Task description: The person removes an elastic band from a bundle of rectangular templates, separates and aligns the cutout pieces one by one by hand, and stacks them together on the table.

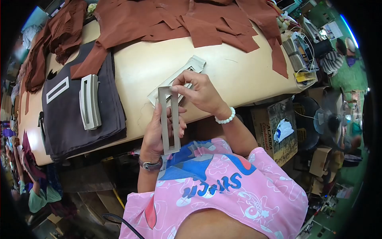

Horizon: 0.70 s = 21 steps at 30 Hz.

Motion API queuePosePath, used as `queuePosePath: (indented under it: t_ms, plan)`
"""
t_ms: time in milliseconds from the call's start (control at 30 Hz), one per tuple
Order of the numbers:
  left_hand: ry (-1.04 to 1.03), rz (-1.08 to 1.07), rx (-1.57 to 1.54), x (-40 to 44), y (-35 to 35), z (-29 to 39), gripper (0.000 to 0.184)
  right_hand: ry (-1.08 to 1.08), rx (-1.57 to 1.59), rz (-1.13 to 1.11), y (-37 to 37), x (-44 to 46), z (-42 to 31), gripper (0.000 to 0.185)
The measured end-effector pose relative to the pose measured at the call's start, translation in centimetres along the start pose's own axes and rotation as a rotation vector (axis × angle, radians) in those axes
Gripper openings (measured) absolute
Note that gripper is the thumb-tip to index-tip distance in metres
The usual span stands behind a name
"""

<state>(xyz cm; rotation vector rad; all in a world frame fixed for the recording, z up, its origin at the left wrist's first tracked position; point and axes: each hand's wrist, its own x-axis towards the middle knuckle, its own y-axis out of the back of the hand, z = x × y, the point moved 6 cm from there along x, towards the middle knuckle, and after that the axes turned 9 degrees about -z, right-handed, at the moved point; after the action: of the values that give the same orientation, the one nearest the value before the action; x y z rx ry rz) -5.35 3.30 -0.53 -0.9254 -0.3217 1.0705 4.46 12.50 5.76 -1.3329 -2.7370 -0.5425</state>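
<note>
My left hand point(152, 133) is closed around the long side of a grey slotted frame piece point(175, 119), which stands nearly upright above my lap. Its narrow rectangular opening runs most of its length. At the top edge, the thumb and forefinger of my right hand point(201, 93) pinch the same piece. Behind my hands, a pile of similar pale pieces point(197, 63) lies slantwise on the table point(139, 59), partly hidden by my right hand. To the left, another stack of frame pieces point(92, 103) and one single white frame point(51, 100) rest on dark fabric sheets point(79, 139).
Brown fabric pieces point(139, 18) cover the table's far side, some hanging over the right end. Below the table's right end stands a cardboard carton point(264, 129) with a white plastic bag point(283, 130) against it. A fan point(330, 119) is farther right.
</note>
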Motion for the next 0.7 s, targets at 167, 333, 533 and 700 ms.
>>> queuePosePath:
  t_ms: [167,333,533,700]
  plan:
    - [0.04,0.015,-0.029,-0.2,-0.3,-0.5,0.068,-0.091,0.048,-0.111,-0.2,-0.2,0.8,0.016]
    - [0.025,0.052,-0.09,-0.2,-0.3,-0.8,0.07,0.149,-0.371,0.056,0.2,-0.3,-1.1,0.019]
    - [0.004,-0.021,-0.063,0.3,-0.5,-0.6,0.067,0.352,-0.605,0.244,-0.4,-1.7,-3.3,0.021]
    - [-0.009,0.015,-0.013,-0.1,-0.6,-0.4,0.07,0.209,-0.25,0.234,0.4,-2.1,-2.0,0.012]
